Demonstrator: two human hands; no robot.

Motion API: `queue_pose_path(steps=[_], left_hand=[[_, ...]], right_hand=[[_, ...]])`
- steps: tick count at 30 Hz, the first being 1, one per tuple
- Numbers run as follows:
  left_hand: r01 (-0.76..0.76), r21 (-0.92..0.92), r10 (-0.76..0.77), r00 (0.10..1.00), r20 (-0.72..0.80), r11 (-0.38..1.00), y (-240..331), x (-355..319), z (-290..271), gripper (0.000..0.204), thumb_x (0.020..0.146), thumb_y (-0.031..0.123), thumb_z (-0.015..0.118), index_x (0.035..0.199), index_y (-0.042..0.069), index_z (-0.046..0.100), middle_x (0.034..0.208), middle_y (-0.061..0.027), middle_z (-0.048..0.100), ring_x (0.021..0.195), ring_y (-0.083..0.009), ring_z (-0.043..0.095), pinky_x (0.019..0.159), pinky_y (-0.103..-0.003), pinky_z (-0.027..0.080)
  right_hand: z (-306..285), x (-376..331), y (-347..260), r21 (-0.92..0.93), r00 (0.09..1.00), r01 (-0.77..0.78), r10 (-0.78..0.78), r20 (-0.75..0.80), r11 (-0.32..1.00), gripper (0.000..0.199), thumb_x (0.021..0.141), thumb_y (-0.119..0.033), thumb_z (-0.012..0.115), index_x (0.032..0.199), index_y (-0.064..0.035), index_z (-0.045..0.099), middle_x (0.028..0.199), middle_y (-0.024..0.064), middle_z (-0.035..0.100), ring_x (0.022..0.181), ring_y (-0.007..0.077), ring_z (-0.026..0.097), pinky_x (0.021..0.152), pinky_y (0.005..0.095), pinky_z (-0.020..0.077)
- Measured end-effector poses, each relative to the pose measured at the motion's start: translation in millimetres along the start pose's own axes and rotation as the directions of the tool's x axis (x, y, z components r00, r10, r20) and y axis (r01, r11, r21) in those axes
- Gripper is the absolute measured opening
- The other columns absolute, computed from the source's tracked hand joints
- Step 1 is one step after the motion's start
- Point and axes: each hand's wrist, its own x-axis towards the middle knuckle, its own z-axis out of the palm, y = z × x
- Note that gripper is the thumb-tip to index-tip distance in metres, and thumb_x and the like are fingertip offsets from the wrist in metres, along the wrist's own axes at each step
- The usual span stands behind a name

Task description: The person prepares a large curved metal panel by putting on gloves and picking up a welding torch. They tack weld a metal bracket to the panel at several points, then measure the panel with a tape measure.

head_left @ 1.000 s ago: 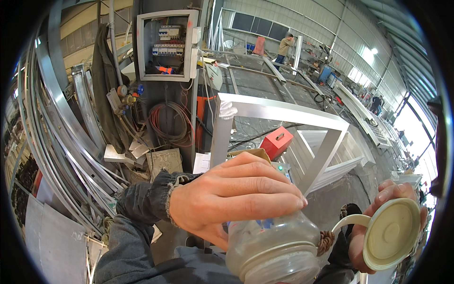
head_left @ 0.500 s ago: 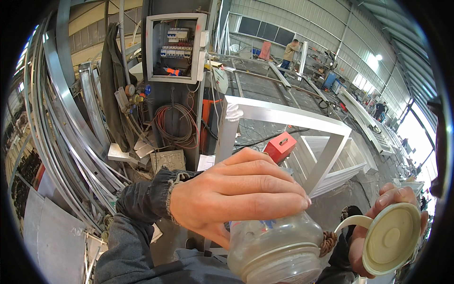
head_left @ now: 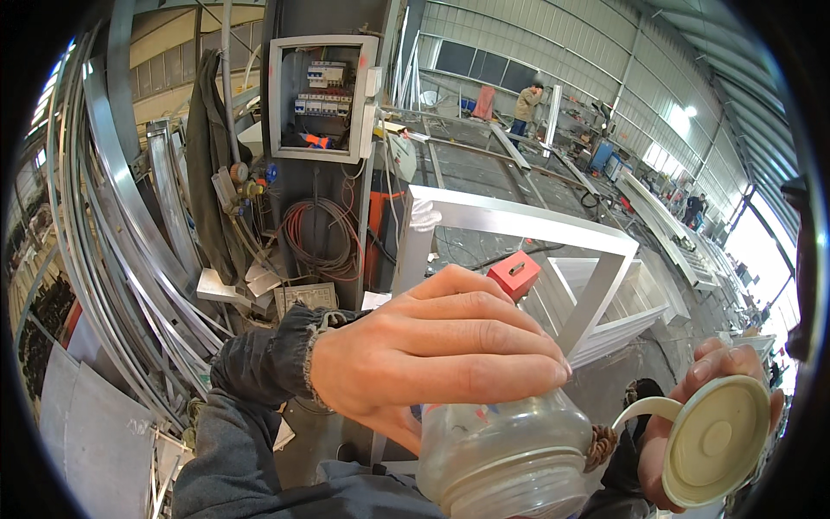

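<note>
My left hand (head_left: 445,350) is wrapped over a clear plastic jug (head_left: 510,454), which is tilted with its mouth end toward me. Its round cream lid (head_left: 718,441) rests in the fingers of my right hand (head_left: 692,381), the ribbed inner face turned toward me. A pale curved strap (head_left: 644,406) joins the lid to a brown cord (head_left: 599,447) tied round the jug's neck. The jug's far end is hidden beneath my left hand, and the lid covers much of my right palm.
Ahead stands a welded metal frame (head_left: 519,212) with a red toolbox (head_left: 516,275) beyond it. Long metal strips (head_left: 130,216) lean at left. An electrical box (head_left: 322,99) hangs on a column above coiled hoses (head_left: 320,238). A person (head_left: 526,105) stands far back.
The view has shifted slightly, so the background sits a little lower. Both hands keep their hold on the jug and lid, and the distant person's arms and head have moved slightly.
</note>
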Motion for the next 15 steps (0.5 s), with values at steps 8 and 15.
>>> queue_pose_path(steps=[8, 15], left_hand=[[-0.034, -0.007, 0.034, 0.999, 0.013, 0.999, -3, 9, 2, 0.045, 0.109, 0.034, 0.054, 0.13, -0.004, 0.066, 0.123, -0.0208, 0.074, 0.111, -0.0342, 0.072, 0.098, -0.045, 0.043], [-0.035, -0.019, 0.036, 0.999, 0.015, 0.999, -3, 15, 6, 0.043, 0.109, 0.032, 0.054, 0.127, -0.004, 0.068, 0.121, -0.0209, 0.075, 0.111, -0.0346, 0.073, 0.098, -0.046, 0.043]], right_hand=[[7, 14, -10, 0.087, 0.988, 0.077, -0.088, 0.128, 0.993, 0.032, 0.114, -0.033, 0.041, 0.139, -0.0224, 0.058, 0.101, 0.0103, 0.06, 0.096, 0.0208, 0.058, 0.097, 0.0432, 0.0433], [-14, 14, 16, 0.546, 0.957, -0.16, -0.005, 0.289, 0.822, 0.094, 0.105, -0.07, 0.023, 0.128, 0.013, 0.06, 0.108, 0.0345, 0.071, 0.097, 0.0376, 0.068, 0.112, 0.0516, 0.0371]])
